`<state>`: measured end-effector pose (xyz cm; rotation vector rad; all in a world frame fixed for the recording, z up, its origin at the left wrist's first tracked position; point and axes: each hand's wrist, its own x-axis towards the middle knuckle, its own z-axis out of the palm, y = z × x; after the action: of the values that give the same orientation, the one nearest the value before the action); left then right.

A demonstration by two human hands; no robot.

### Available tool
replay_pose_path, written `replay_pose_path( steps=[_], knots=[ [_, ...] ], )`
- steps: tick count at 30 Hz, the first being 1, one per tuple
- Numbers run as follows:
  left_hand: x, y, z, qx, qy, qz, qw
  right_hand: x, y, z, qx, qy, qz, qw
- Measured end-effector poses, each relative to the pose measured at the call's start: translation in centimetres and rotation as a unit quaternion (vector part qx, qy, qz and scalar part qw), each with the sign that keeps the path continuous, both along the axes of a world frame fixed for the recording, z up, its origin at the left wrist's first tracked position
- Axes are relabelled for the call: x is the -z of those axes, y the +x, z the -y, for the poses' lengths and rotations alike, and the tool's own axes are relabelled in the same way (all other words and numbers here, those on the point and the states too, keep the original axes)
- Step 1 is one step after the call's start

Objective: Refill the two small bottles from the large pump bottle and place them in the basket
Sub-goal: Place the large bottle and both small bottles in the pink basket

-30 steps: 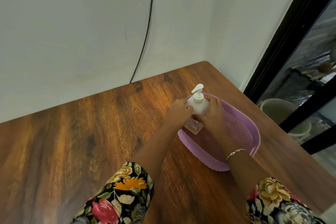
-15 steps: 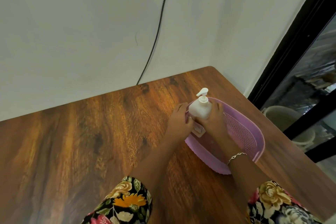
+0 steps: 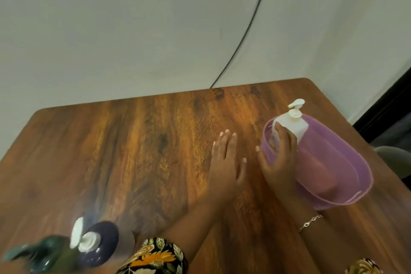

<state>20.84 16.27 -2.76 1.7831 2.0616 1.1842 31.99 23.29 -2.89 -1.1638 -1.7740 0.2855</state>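
The right hand (image 3: pixel 279 158) grasps the white pump bottle (image 3: pixel 293 125) at the right of the frame. Its fingers curl up the bottle's left side, and its thumb sticks out to the left, across the rim of the purple basket (image 3: pixel 333 151). The bottle stands upright at the far left end of the basket, its lower part behind the basket wall and its pump head rising above the rim. Whether its base rests on the basket floor cannot be told. The left hand (image 3: pixel 225 162) is released, flat with straight fingers pointing away from the person. It is over bare wood just to the left of the basket, holding nothing and clear of both basket and bottle. The basket sits near the right edge of the wooden table (image 3: pixel 133 151). At the lower left of the frame, well apart from the hands, a dark blue bottle (image 3: pixel 104 242) with a white pump top stands beside a green bottle (image 3: pixel 44 256), both blurred. A thin bracelet (image 3: pixel 310 222) circles the right wrist, and a floral sleeve (image 3: pixel 155 256) covers the left forearm at the bottom edge. A black cable (image 3: pixel 249 29) runs down the pale wall (image 3: pixel 111 29) to the table's far edge.
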Motion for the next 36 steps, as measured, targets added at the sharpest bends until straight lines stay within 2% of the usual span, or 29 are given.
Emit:
replay_pose_path(
  steps=[5, 7, 16, 20, 24, 26, 31, 36],
  knots=[
    [-1.0, -2.1, 4.9, -0.045, 0.011, -0.021, 0.999, 0.3, -3.6, 3.0, -0.138, -0.028, 0.028, 0.99],
    [-1.5, -2.7, 6.7, -0.057, 0.014, 0.006, 0.998, 0.6, -4.9, 4.1, -0.187, -0.036, 0.037, 0.981],
    [-1.8, -6.8, 15.5, -0.138, 0.147, 0.057, 0.978, 2.1, -10.7, 9.2, -0.353, -0.059, 0.118, 0.926],
    [-1.7, -9.0, 20.2, -0.215, 0.186, 0.034, 0.958, 2.4, -13.3, 11.8, -0.42, -0.09, 0.118, 0.895],
    [-1.2, -10.6, 23.5, -0.321, 0.161, -0.002, 0.933, 2.4, -15.0, 13.9, -0.478, -0.116, 0.121, 0.862],
    [-0.9, -11.3, 24.3, -0.361, 0.131, 0.038, 0.922, 2.3, -15.7, 15.0, -0.485, -0.11, 0.138, 0.856],
    [0.4, -12.1, 24.7, -0.393, 0.051, 0.234, 0.888, 2.2, -16.8, 17.6, -0.482, -0.12, 0.156, 0.854],
    [1.2, -12.9, 24.5, -0.36, 0.052, 0.451, 0.815, 2.6, -16.9, 19.5, -0.447, -0.15, 0.206, 0.857]
  ],
)
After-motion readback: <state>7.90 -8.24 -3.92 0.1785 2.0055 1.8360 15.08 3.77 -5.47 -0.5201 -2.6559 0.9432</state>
